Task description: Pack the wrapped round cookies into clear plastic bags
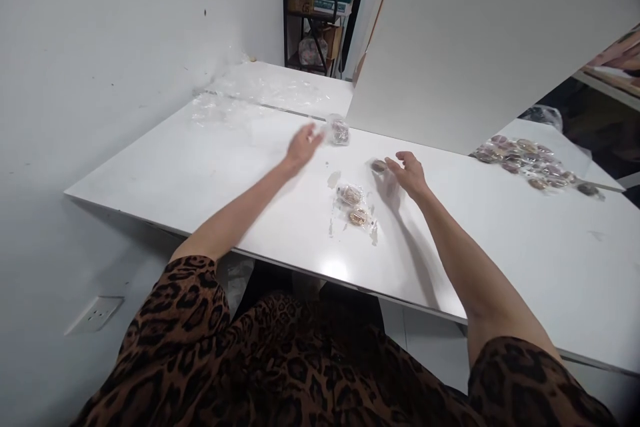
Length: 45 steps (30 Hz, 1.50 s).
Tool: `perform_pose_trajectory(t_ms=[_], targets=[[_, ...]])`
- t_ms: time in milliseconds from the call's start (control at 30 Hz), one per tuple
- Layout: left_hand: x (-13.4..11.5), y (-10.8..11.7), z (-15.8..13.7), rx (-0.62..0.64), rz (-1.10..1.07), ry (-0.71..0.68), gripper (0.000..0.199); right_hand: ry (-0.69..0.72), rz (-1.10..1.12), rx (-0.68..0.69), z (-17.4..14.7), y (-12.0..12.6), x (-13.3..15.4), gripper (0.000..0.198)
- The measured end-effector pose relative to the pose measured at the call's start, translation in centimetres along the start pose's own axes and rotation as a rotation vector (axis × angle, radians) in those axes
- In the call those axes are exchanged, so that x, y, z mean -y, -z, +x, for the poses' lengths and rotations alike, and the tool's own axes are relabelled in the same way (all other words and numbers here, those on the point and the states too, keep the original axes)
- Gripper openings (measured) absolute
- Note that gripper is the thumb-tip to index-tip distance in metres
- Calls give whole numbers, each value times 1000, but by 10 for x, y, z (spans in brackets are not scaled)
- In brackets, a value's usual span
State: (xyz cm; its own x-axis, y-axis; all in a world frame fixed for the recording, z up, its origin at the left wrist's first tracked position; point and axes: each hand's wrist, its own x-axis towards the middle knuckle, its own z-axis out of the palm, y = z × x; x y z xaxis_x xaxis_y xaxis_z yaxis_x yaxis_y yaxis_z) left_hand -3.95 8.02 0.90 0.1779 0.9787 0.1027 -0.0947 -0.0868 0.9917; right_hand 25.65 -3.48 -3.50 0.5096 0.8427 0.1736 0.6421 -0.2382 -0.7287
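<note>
My left hand (302, 148) reaches over the white table with its fingers apart, slightly blurred. Just right of its fingertips is a clear plastic packet (339, 131) with a pinkish-brown content, and I see no firm grip on it. At the fingertips of my right hand (411, 175) is a small packet with a dark oval piece (379, 165), seemingly pinched by its right edge. Between my arms lie two more clear packets, one with a pale brownish oval piece (351, 195) and one with a golden piece (359, 216).
Several similar wrapped oval pieces (537, 163) lie in a cluster at the right. Crumpled clear plastic (220, 107) lies at the back left. A large pale panel (450, 33) rises behind the table (280, 213). A black shelf rack (313, 13) stands beyond.
</note>
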Motion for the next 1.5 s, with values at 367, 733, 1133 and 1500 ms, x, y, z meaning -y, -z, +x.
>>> perform_pose_trajectory(t_ms=[367,733,1133,1500], targets=[[20,-45,-85,765,811,-224,49,68,-373,169,-8,-15,15,38],[32,-27,-79,519,793,-66,66,438,-130,295,-137,-6,32,53],[37,-16,-70,545,866,-226,57,407,-821,460,-157,-13,77,48],[30,-18,-79,633,1003,-236,64,-177,189,218,-164,91,-22,42]])
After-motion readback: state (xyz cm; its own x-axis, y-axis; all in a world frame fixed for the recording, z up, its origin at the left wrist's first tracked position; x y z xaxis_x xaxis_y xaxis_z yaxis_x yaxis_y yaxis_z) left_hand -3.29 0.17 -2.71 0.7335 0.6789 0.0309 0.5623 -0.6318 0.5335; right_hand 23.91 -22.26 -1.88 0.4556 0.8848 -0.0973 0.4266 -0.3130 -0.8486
